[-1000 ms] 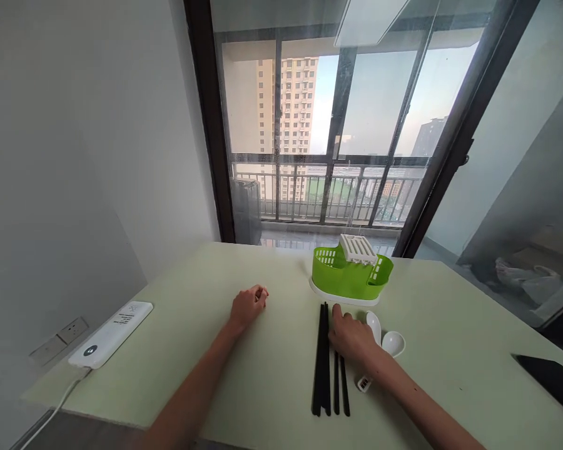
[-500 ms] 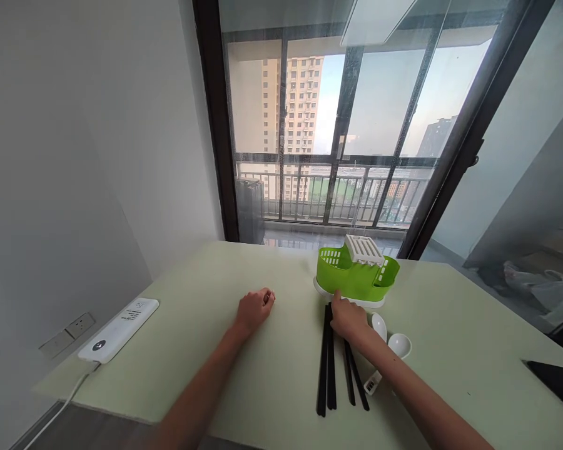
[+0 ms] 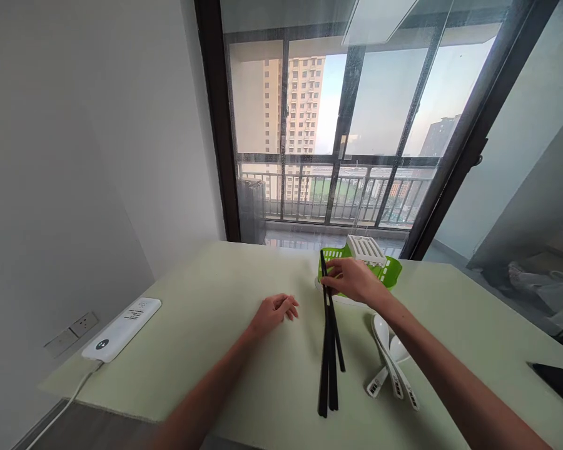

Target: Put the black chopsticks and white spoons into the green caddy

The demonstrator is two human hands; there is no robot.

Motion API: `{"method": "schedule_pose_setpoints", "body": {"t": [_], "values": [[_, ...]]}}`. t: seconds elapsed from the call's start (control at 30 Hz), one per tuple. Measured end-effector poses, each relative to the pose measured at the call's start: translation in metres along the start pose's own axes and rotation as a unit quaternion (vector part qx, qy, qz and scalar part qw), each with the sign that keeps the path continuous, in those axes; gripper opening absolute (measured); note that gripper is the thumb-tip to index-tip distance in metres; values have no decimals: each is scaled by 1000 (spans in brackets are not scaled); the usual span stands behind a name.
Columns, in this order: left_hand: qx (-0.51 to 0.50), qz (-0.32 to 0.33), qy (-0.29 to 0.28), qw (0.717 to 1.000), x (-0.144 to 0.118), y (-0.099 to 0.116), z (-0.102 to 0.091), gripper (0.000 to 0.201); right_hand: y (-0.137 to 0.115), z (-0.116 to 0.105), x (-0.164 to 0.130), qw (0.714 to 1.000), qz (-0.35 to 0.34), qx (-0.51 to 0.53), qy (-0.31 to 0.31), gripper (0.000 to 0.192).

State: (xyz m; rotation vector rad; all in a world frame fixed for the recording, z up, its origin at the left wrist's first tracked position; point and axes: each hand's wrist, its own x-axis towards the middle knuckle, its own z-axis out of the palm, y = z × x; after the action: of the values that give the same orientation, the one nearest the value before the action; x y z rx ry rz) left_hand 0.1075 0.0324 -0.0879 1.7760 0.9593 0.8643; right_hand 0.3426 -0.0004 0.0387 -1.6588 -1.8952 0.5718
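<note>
My right hand [image 3: 349, 279] pinches the upper ends of black chopsticks [image 3: 336, 334], which slant down toward the table, in front of the green cutlery basket [image 3: 391, 275]. Below them, more black chopsticks [image 3: 327, 387] lie side by side on the table; how many are in the hand is hard to make out. A slotted white piece [image 3: 366, 249] sits on top of the basket, partly behind my hand. Over the table to the left is my left hand [image 3: 276, 312], empty, its fingers loosely bent and apart. Several white spoons [image 3: 391, 365] with labelled handles lie crossed beneath my right forearm.
A white power strip [image 3: 122, 328] with a cable lies along the left edge of the pale green table [image 3: 206, 300]. At the right edge is a flat black object [image 3: 556, 382]. Behind the table stands a dark-framed glass door [image 3: 223, 156].
My right hand has lifted from the table with chopsticks in its fingers, up in front of the basket. My left hand has shifted right and its fingers have loosened.
</note>
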Motion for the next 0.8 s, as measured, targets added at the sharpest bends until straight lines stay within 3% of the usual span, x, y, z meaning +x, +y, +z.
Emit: {"method": "schedule_pose_setpoints", "body": {"t": [0.13, 0.3, 0.6, 0.8], "values": [[-166, -24, -121, 978, -2, 9, 13, 61, -20, -3, 0, 991, -29, 95, 88, 17], [-256, -33, -163, 952, -9, 17, 19, 66, -24, 3, -6, 969, -41, 197, 140, 18], [-227, -41, -190, 954, -18, 28, 9, 59, -1, 2, -8, 926, -29, 359, 111, 34], [-175, -55, -206, 961, -17, 26, 10, 57, 11, 0, -18, 949, -21, 302, 84, 39]]}}
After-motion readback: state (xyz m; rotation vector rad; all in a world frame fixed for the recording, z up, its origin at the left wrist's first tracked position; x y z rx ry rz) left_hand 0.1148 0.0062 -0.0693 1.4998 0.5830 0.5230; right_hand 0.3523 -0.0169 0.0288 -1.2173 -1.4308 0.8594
